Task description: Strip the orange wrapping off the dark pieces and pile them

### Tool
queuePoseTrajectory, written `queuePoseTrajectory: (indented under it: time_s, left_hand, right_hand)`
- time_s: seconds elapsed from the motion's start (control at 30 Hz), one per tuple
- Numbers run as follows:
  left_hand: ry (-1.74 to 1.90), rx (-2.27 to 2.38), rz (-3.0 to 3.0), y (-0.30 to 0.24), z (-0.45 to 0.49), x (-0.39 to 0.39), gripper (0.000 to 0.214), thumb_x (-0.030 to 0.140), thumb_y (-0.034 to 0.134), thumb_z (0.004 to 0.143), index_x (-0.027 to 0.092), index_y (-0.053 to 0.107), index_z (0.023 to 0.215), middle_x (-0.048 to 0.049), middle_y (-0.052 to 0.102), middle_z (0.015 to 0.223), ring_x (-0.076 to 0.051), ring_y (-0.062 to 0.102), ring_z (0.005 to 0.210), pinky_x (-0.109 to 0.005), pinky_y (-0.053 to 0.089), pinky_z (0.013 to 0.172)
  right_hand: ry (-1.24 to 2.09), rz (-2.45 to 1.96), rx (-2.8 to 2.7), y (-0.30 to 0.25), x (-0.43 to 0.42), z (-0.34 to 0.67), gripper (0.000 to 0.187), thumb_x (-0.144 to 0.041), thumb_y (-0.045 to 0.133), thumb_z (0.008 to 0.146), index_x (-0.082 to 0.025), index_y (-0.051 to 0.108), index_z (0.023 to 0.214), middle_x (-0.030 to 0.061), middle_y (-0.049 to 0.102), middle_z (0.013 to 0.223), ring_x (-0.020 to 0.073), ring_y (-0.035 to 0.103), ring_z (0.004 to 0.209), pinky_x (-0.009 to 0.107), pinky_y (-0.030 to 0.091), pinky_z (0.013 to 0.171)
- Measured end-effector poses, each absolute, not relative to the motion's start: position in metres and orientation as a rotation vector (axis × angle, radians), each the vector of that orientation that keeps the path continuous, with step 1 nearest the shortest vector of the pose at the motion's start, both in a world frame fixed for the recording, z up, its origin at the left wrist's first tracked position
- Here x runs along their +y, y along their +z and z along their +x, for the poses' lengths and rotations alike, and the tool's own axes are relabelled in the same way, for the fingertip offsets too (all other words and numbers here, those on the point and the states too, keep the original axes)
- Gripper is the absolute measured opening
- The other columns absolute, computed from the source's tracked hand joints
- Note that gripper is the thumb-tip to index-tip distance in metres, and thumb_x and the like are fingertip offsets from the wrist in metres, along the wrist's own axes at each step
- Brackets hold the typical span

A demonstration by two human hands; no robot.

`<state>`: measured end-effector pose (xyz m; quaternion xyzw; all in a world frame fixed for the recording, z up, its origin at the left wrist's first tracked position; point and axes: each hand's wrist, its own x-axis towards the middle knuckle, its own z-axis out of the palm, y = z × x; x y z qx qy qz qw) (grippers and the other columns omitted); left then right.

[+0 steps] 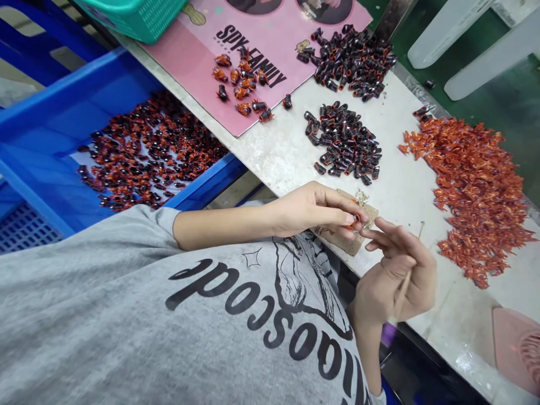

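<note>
Small orange piece [355, 219], too tiny to identify, half hidden by left hand [312, 211]; thin stick [421, 229] mostly covered by right hand [396, 278]; green basket [135, 17], pink mat [202, 50] cut off at top edge.

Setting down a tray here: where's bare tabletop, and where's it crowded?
Bare white tabletop shows between the dark piece heap and the orange heap, and between the pink Spy Family mat and the cork block. It is crowded around the left hand pinching an orange piece and the right hand holding a thin stick, and across the piece-filled blue crate.
</note>
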<state>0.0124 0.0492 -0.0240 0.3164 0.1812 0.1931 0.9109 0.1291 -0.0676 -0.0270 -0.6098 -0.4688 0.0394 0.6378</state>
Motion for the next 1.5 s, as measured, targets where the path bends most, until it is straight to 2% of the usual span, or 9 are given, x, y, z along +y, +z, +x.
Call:
queuePoseTrajectory:
  time_s: [0.1,0.2,0.33,0.53,0.67,0.83,1.13,1.37,1.5]
  left_hand:
    - [0.496,0.375,0.785,-0.022,0.013,0.048,0.015,0.002,0.073,0.065,0.013,0.078,0.073,0.001,0.073,0.074,-0.007,0.066,0.065,-0.019,0.056,0.066]
    - [0.583,0.378,0.96,-0.022,0.012,0.049,0.013,0.003,0.07,0.062,0.013,0.077,0.068,0.0018,0.069,0.071,-0.006,0.062,0.067,-0.015,0.052,0.065]
    - [0.612,0.405,1.08,-0.025,0.01,0.051,0.009,0.007,0.067,0.064,0.013,0.075,0.065,0.0015,0.066,0.069,-0.006,0.059,0.066,-0.015,0.047,0.061]
    - [0.748,0.352,1.32,-0.028,0.005,0.054,0.014,0.013,0.069,0.075,0.011,0.074,0.089,-0.0051,0.072,0.088,-0.012,0.069,0.086,-0.021,0.057,0.078]
    - [0.92,0.286,1.606,-0.028,0.003,0.053,0.022,0.01,0.063,0.081,0.011,0.064,0.103,-0.0068,0.072,0.098,-0.011,0.07,0.088,-0.018,0.057,0.075]
    - [1.009,0.228,2.012,-0.02,-0.003,0.057,0.013,0.011,0.058,0.088,0.013,0.062,0.1,-0.0049,0.073,0.095,-0.009,0.069,0.084,-0.017,0.055,0.074]
    - [0.96,0.211,2.214,-0.011,-0.002,0.058,0.012,0.017,0.053,0.096,0.013,0.061,0.104,-0.0063,0.074,0.098,-0.012,0.07,0.089,-0.022,0.055,0.08]
    - [1.051,0.111,2.273,-0.01,-0.001,0.056,0.019,0.015,0.055,0.097,0.01,0.065,0.112,-0.0099,0.076,0.107,-0.013,0.071,0.102,-0.021,0.055,0.093]
    - [0.899,0.164,2.032,-0.005,-0.001,0.059,0.013,0.015,0.059,0.094,0.012,0.068,0.102,-0.0091,0.077,0.103,-0.013,0.073,0.096,-0.019,0.057,0.084]
  right_hand:
    - [0.158,-1.434,-1.195,-0.029,-0.068,0.128,0.032,-0.017,0.063,0.091,-0.022,0.065,0.124,0.0074,0.074,0.119,0.0199,0.074,0.099,0.034,0.062,0.074]
    - [0.307,-1.424,-1.283,-0.032,-0.065,0.128,0.044,-0.014,0.069,0.086,-0.025,0.062,0.129,0.008,0.068,0.132,0.024,0.066,0.123,0.041,0.062,0.093]
    - [0.424,-1.414,-1.291,-0.033,-0.059,0.127,0.045,-0.015,0.072,0.085,-0.027,0.063,0.127,0.0069,0.067,0.134,0.0249,0.063,0.128,0.051,0.054,0.11]
    - [0.385,-1.424,-1.192,-0.029,-0.056,0.124,0.039,-0.013,0.073,0.084,-0.025,0.069,0.121,0.0055,0.074,0.122,0.0225,0.071,0.114,0.043,0.062,0.098]
    - [0.224,-1.437,-1.266,-0.027,-0.059,0.13,0.037,-0.009,0.073,0.083,-0.026,0.072,0.117,0.0028,0.076,0.115,0.0211,0.074,0.106,0.041,0.064,0.095]
    - [0.144,-1.421,-1.452,-0.02,-0.06,0.142,0.045,-0.004,0.074,0.08,-0.028,0.072,0.117,0.0008,0.076,0.113,0.0178,0.074,0.102,0.036,0.064,0.09]
    - [-0.019,-1.466,-1.532,-0.004,-0.05,0.147,0.034,-0.004,0.074,0.076,-0.025,0.075,0.102,-0.0009,0.078,0.098,0.0159,0.075,0.088,0.03,0.063,0.08]
    - [0.145,-1.404,-1.327,-0.004,-0.043,0.147,0.021,-0.005,0.069,0.08,-0.024,0.074,0.088,-0.0027,0.077,0.086,0.0131,0.072,0.077,0.028,0.06,0.071]
    - [0.211,-1.349,-1.33,-0.002,-0.044,0.151,0.026,-0.001,0.068,0.079,-0.023,0.075,0.092,-0.001,0.077,0.089,0.0125,0.072,0.083,0.026,0.059,0.075]
